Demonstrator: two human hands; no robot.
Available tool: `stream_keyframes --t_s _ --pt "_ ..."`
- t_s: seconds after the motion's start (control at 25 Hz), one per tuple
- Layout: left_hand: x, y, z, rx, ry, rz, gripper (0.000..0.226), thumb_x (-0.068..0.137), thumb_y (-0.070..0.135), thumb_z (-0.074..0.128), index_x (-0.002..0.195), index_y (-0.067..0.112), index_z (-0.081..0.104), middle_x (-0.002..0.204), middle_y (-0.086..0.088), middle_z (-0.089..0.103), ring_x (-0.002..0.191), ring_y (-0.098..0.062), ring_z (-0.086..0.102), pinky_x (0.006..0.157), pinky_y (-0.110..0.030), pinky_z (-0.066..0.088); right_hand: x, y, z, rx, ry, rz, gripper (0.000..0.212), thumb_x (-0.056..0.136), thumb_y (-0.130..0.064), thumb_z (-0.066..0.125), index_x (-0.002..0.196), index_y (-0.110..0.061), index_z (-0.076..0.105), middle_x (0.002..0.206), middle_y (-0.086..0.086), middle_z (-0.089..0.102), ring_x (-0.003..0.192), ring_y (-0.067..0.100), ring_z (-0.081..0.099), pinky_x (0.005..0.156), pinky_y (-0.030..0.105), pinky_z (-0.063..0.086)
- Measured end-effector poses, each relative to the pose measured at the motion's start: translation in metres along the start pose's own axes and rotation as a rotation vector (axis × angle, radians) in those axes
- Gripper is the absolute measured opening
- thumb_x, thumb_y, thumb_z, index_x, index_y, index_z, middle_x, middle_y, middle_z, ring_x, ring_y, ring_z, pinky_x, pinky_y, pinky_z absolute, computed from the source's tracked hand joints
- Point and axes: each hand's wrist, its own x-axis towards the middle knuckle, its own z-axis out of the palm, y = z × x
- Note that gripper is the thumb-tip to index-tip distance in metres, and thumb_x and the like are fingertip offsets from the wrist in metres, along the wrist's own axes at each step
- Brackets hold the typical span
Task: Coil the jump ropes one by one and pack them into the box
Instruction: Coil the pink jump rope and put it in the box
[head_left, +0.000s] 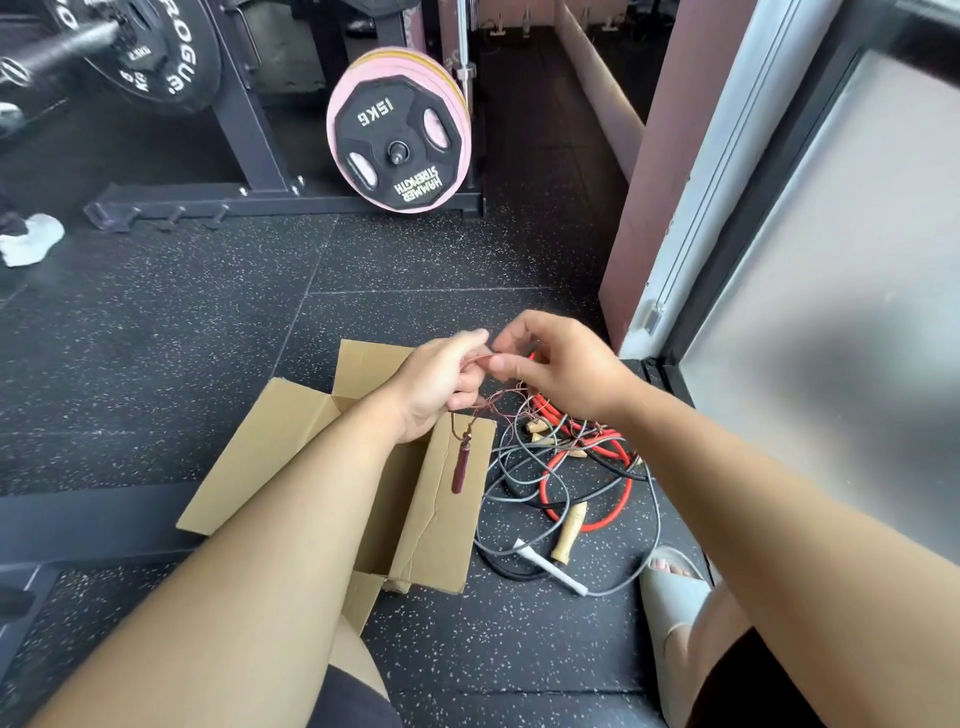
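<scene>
A thin copper-coloured jump rope (480, 358) is hanging above the open cardboard box (441, 519), its dark red handle (461, 470) dangling. The left hand (441, 384) is gripping its loops in a closed fist, while the right hand (556, 369) is pinching the strand with thumb and forefinger. The other ropes (571, 483) are lying tangled on the floor just beside the box.

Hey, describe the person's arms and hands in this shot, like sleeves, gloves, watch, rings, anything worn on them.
Both arms are bare from the lower edge of the picture to the fingertips: no sleeves reach into view. The left hand and right hand wear no gloves, and no watch, bracelet or ring shows on the wrists or the fingers that can be seen. Fingernails look short and unpainted where visible.
</scene>
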Motion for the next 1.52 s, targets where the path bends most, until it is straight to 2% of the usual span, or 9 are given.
stream_keyframes --t_s 0.12,0.28,0.36,0.68,0.8,0.96,1.08,1.32,1.52 --pt "-0.004 0.004 -0.004 -0.053 -0.038 -0.029 0.037 0.105 0.025 0.036 0.080 0.008 0.056 0.046 0.008 0.027 0.039 -0.009 0.025 0.068 -0.026 0.050 -0.002 0.009 -0.010 0.192 -0.050 0.085 0.007 0.095 -0.018 0.068 0.098 -0.012 0.069 0.069 -0.012 0.065 0.054 0.011 0.053 0.052 0.025 0.046" --pt "-0.008 0.005 -0.001 -0.216 -0.145 -0.074 0.033 0.106 0.030 0.040 0.081 0.012 0.053 0.048 0.008 0.025 0.038 -0.007 0.025 0.065 -0.028 0.052 -0.005 0.010 -0.007 0.376 -0.143 0.081 0.016 0.098 -0.010 0.062 0.110 -0.003 0.068 0.093 0.013 0.074 0.079 0.019 0.064 0.077 0.031 0.057" --pt "-0.007 0.007 0.002 -0.226 -0.146 -0.056 0.035 0.103 0.038 0.042 0.080 0.013 0.052 0.049 0.007 0.027 0.042 -0.009 0.030 0.073 -0.030 0.048 -0.005 0.008 -0.008 0.474 -0.141 0.125 0.016 0.098 -0.007 0.060 0.111 0.002 0.064 0.083 0.014 0.070 0.075 0.022 0.064 0.076 0.031 0.056" --pt "-0.007 0.009 0.008 -0.209 -0.314 0.049 0.021 0.097 0.018 0.054 0.079 0.008 0.060 0.070 -0.003 0.061 0.089 -0.024 0.070 0.089 -0.031 0.052 -0.001 0.005 -0.032 0.540 -0.234 0.154 0.004 0.089 -0.010 0.067 0.091 -0.010 0.064 0.067 -0.007 0.065 0.060 0.010 0.049 0.057 0.019 0.040" --pt "-0.007 0.005 0.008 -0.270 -0.321 0.023 0.021 0.099 0.010 0.043 0.094 0.001 0.061 0.079 -0.009 0.069 0.112 -0.037 0.065 0.101 -0.037 0.050 -0.001 0.009 -0.041 0.391 -0.167 0.087 0.010 0.091 -0.016 0.072 0.089 -0.007 0.070 0.075 0.012 0.071 0.066 0.021 0.054 0.063 0.031 0.043" --pt "-0.005 0.004 0.015 -0.353 -0.228 0.026 0.026 0.100 0.003 0.032 0.101 0.003 0.058 0.065 0.002 0.053 0.083 -0.023 0.067 0.089 -0.036 0.051 -0.003 0.010 -0.043 0.278 -0.110 0.051 0.014 0.095 -0.010 0.064 0.105 -0.009 0.074 0.071 0.010 0.065 0.058 0.016 0.049 0.055 0.027 0.041" --pt "-0.001 0.004 0.022 -0.427 -0.063 0.006 0.027 0.101 0.010 0.034 0.090 0.007 0.058 0.056 0.006 0.036 0.051 -0.010 0.042 0.071 -0.031 0.046 -0.004 0.008 -0.038 0.287 -0.091 0.086 0.022 0.100 -0.004 0.057 0.118 -0.004 0.069 0.074 0.002 0.069 0.059 0.009 0.053 0.055 0.018 0.046" --pt "-0.001 0.008 0.018 -0.517 -0.090 -0.037 0.031 0.104 0.032 0.037 0.082 0.015 0.051 0.046 0.011 0.022 0.037 -0.006 0.020 0.046 -0.024 0.025 -0.007 0.008 -0.034 0.005 0.007 0.172 0.035 0.098 -0.040 0.061 0.077 -0.013 0.071 0.060 0.003 0.063 0.047 0.008 0.047 0.046 0.016 0.037" --pt "-0.006 0.015 0.017 -0.636 -0.193 0.012 0.027 0.101 0.024 0.031 0.080 0.017 0.047 0.044 0.011 0.023 0.035 -0.006 0.019 0.048 -0.025 0.024 -0.009 0.012 -0.024 0.244 -0.133 0.182 0.034 0.104 -0.036 0.050 0.079 -0.025 0.071 0.067 0.008 0.065 0.059 0.013 0.054 0.059 0.022 0.042"
